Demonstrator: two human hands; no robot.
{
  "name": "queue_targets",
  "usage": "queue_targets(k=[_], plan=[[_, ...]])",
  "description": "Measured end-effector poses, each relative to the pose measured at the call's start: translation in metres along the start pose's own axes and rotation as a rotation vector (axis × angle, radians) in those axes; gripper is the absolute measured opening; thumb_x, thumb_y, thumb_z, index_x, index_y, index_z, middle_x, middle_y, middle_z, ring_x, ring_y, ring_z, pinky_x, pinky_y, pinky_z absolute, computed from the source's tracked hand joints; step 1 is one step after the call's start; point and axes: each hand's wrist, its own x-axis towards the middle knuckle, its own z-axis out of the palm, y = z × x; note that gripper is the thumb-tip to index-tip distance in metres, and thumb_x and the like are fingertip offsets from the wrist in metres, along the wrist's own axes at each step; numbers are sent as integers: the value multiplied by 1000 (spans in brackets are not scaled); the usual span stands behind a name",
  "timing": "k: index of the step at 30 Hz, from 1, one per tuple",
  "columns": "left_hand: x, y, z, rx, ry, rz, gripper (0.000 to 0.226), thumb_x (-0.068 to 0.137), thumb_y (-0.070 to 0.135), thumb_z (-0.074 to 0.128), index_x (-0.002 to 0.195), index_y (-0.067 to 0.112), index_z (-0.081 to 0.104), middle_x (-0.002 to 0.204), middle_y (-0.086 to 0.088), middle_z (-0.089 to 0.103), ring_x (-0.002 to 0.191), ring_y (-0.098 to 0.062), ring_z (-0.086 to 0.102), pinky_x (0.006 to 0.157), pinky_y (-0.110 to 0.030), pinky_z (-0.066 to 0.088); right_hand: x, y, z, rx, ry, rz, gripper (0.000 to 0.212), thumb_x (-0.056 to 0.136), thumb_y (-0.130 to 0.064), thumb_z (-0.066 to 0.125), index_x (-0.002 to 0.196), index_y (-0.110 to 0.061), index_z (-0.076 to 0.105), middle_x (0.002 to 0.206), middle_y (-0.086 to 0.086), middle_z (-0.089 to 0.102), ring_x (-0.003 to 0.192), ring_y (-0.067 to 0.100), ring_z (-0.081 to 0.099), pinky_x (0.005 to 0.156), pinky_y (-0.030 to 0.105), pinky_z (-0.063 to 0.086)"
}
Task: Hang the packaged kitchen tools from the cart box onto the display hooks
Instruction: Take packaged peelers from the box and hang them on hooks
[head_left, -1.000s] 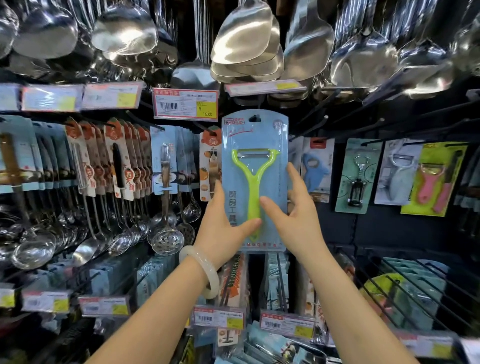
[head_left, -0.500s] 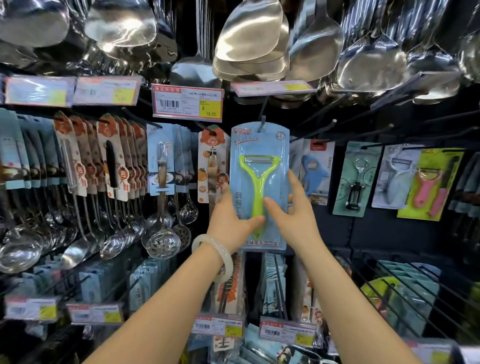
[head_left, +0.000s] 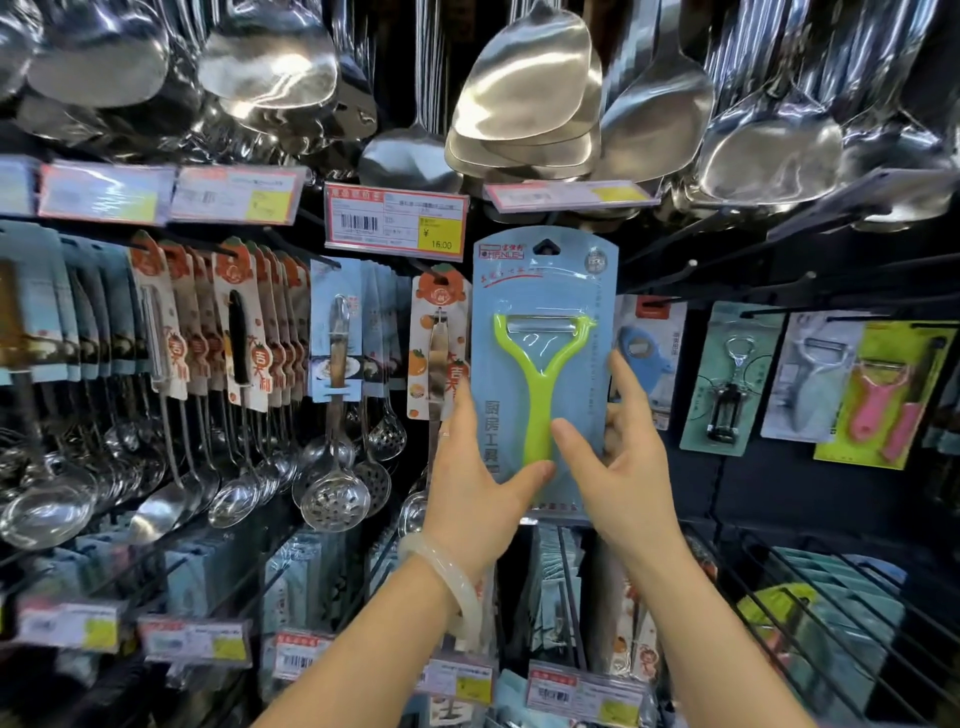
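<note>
Behind, steel ladles crowd the rack while the left hand (head_left: 475, 488) and right hand (head_left: 618, 467) pinch the peeler card (head_left: 545, 291) at its 6 o'clock end, near centre frame; it looks light, thin, bendy, best gripped by its lower edges.

rack: dark display wall (head_left: 737, 478) carrying rows of hooks | top: steel spatulas (head_left: 524, 93) hanging | middle: carded ladles (head_left: 332, 488), bottle opener (head_left: 727, 384), pink peeler (head_left: 878, 395) hanging | price tags (head_left: 396, 219) sitting at hook ends
</note>
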Motion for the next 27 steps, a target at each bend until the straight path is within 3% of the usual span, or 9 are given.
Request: queue_targets(k=[2, 4, 7, 9, 10, 13, 21, 27], plan=[[0, 1, 0, 5, -6, -1, 101, 60, 44, 76, 145, 38, 23, 144, 6, 43, 131, -17, 44, 103, -45, 44, 1, -2, -1, -6, 17, -3, 62, 91, -11, 58, 135, -44, 28, 118, -3, 60, 100, 1, 63, 72, 12, 52], [-2, 2, -2, 8, -15, 9, 95, 65, 33, 78, 144, 36, 27, 140, 7, 47, 127, -15, 48, 101, -41, 46, 3, -4, -1, -5, 68, -19, 50, 93, -11, 55, 126, -44, 38, 105, 0, 65, 89, 0, 64, 71, 14, 51], [-5, 5, -2, 25, -15, 29, 85, 70, 22, 78, 129, 53, 26, 136, 14, 48, 124, -5, 49, 103, -32, 45, 11, -5, -3, 59, 147, -10, 38, 93, -6, 54, 110, -41, 50, 99, 5, 69, 88, 9, 66, 72, 23, 51], [-5, 6, -1, 34, -16, 28, 89, 70, 28, 79, 133, 51, 22, 139, 18, 43, 127, 1, 44, 106, -26, 41, 15, -6, -2, 82, 165, 3, 36, 93, -5, 54, 106, -39, 52, 98, 7, 70, 90, 17, 68, 77, 33, 53], [-4, 7, -1, 38, -22, 28, 94, 67, 35, 79, 141, 44, 21, 142, 16, 40, 130, -2, 41, 108, -29, 39, 17, -7, -1, 87, 171, 2, 35, 93, -5, 55, 105, -38, 52, 96, 7, 71, 89, 19, 68, 77, 34, 54], [-3, 4, 1, 51, -29, 21, 111, 61, 52, 72, 150, 33, 10, 147, 10, 38, 134, -13, 40, 108, -43, 39, 20, -7, 1, 84, 195, -26, 33, 93, -5, 55, 103, -36, 51, 91, 8, 71, 82, 16, 68, 70, 25, 55], [2, -1, 0, 91, -24, 15, 111, 60, 53, 72, 150, 36, 9, 147, 9, 39, 134, -13, 40, 108, -43, 39, 22, -5, 6, 65, 209, -75, 32, 92, -4, 55, 101, -35, 50, 76, -1, 64, 63, -3, 60, 59, 8, 44], [1, -4, -3, 115, -73, -62, 111, 60, 50, 73, 151, 28, 13, 140, 6, 44, 128, -11, 46, 104, -39, 43, 22, 16, 8, 16, 250, -7, 26, 91, -12, 58, 110, -29, 52, 62, 3, 50, 50, 4, 41, 52, 16, 36]])
